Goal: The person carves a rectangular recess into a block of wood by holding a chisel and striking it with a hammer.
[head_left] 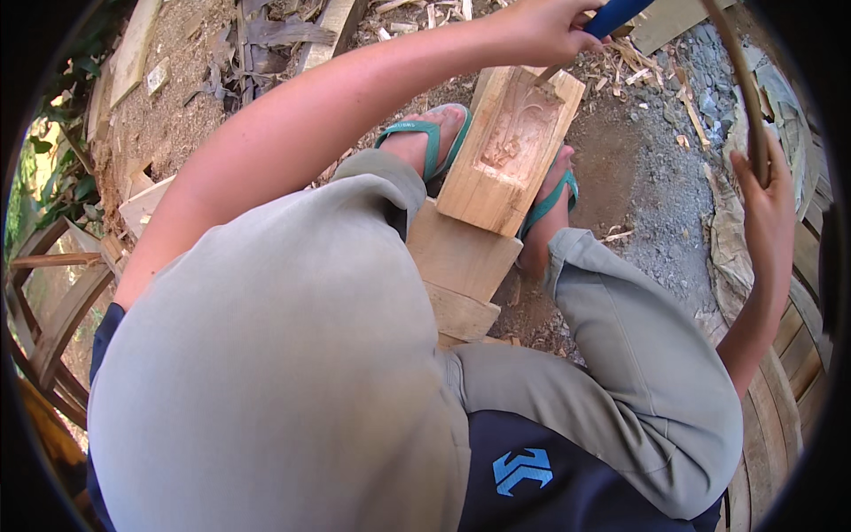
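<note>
My left hand is closed around the blue handle of a chisel, whose metal blade slants down to the far end of a wooden block. A rectangular hollow with rough, chipped walls is cut into the block's top. Raised at the right, my right hand grips a long wooden handle; its upper end runs out of view. The block rests on a wider board between my feet, which wear green flip-flops.
Wood chips and sawdust lie over the ground. Grey gravel spreads to the right beside a crumpled sheet. Stacked planks stand at the far right. Offcuts and boards lie at the left.
</note>
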`<control>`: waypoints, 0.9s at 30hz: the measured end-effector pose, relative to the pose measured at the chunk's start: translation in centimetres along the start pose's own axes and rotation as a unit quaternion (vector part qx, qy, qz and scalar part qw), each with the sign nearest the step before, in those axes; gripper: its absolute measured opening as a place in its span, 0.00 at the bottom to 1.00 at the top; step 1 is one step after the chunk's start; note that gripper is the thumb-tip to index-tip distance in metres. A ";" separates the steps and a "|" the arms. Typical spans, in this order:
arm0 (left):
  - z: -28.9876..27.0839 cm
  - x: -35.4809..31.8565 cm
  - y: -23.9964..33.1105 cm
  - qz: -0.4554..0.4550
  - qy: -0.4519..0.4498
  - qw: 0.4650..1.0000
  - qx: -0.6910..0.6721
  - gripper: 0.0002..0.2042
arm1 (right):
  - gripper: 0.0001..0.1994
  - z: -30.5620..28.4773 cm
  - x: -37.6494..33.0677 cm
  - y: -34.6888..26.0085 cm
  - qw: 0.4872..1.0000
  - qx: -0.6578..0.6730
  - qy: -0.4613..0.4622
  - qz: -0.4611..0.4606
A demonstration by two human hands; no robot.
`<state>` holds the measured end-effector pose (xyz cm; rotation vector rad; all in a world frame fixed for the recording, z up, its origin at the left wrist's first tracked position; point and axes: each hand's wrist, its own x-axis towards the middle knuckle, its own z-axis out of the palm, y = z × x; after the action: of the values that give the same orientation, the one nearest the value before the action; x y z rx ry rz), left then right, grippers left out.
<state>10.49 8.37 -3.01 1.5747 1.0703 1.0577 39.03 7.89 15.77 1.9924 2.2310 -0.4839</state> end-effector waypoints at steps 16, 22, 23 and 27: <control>0.8 0.3 -0.2 -0.023 -0.010 0.999 -0.026 0.20 | 0.24 -0.3 -0.7 -0.8 0.997 -0.076 -0.008 0.031; 0.5 -0.2 0.0 -0.032 -0.011 0.999 -0.034 0.20 | 0.23 2.0 -0.3 1.3 0.993 -0.030 0.056 -0.103; 0.6 -0.1 -0.1 -0.025 -0.004 0.999 -0.025 0.20 | 0.23 1.6 -0.6 0.4 0.998 -0.042 0.002 -0.040; 0.5 0.4 0.1 -0.020 -0.009 1.000 -0.016 0.19 | 0.20 -2.5 1.5 2.2 0.987 -0.084 0.118 -0.067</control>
<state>11.08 8.61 -2.95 1.5280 1.0634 1.0259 41.32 10.24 17.31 1.9100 2.4617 -0.0671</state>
